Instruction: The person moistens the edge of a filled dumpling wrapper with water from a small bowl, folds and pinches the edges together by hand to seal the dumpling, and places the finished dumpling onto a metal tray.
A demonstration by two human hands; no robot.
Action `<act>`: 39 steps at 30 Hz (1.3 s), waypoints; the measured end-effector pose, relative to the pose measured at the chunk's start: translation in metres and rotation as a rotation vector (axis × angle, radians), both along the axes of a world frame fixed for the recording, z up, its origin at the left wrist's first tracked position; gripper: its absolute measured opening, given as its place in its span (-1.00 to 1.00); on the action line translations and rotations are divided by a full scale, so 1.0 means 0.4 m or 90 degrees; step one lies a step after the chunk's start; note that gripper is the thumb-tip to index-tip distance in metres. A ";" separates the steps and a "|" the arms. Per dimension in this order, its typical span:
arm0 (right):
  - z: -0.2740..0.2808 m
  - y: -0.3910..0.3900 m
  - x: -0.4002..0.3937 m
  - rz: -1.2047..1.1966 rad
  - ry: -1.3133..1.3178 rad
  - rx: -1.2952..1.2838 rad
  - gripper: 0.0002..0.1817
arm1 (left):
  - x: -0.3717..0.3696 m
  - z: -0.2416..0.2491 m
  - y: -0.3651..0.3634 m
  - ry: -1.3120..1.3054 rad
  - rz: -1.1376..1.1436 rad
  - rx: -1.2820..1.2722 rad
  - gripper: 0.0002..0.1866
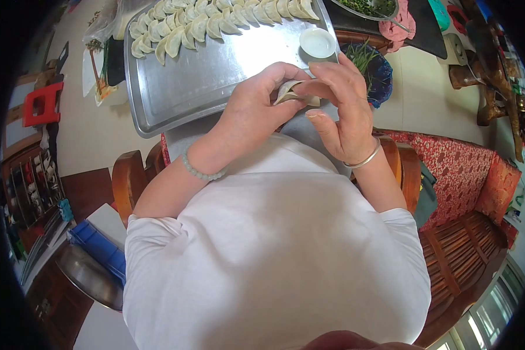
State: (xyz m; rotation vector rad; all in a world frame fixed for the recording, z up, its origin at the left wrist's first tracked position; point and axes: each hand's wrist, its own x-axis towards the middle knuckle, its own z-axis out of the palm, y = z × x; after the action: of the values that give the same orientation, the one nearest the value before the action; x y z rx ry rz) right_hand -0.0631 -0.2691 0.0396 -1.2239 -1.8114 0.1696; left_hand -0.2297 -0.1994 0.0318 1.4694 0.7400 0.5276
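A folded dumpling (287, 93) of pale dough sits in my left hand (256, 96), pinched between thumb and forefinger. My right hand (344, 96) arches over the dumpling's right side, with a fingertip at its edge and the thumb held apart. Part of the dough is hidden behind the fingers. Just beyond my hands lies a large metal tray (186, 87). Rows of crescent-shaped dumplings (210, 23) fill its far part. Near the tray's right edge stands a small white bowl (318, 44), close to my right fingers.
Chopped green filling is in a metal bowl (367, 7) at the top right, beside a pink cloth (398, 26). Below it, green stalks lie in a blue-lined container (380, 81). Wooden chair arms (128, 181) flank me. A red stool (42, 105) stands left.
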 end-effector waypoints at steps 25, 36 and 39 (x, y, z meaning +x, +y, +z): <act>-0.003 0.011 0.028 -0.049 -0.060 0.012 -0.83 | -0.006 0.049 0.018 -0.032 -0.018 -0.228 -0.66; -0.039 0.015 0.007 0.007 0.409 -0.162 -0.47 | -0.008 0.047 0.020 -0.150 -0.028 -0.411 -0.59; -0.054 0.015 0.017 -0.008 0.296 -0.169 -0.43 | -0.009 0.046 0.022 -0.113 -0.030 -0.405 -0.59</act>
State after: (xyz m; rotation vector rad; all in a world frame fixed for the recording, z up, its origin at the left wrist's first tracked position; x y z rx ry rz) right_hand -0.0565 -0.2631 0.0180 -1.2511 -1.4036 0.6493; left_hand -0.2332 -0.1905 0.0500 0.8343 0.6511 0.3351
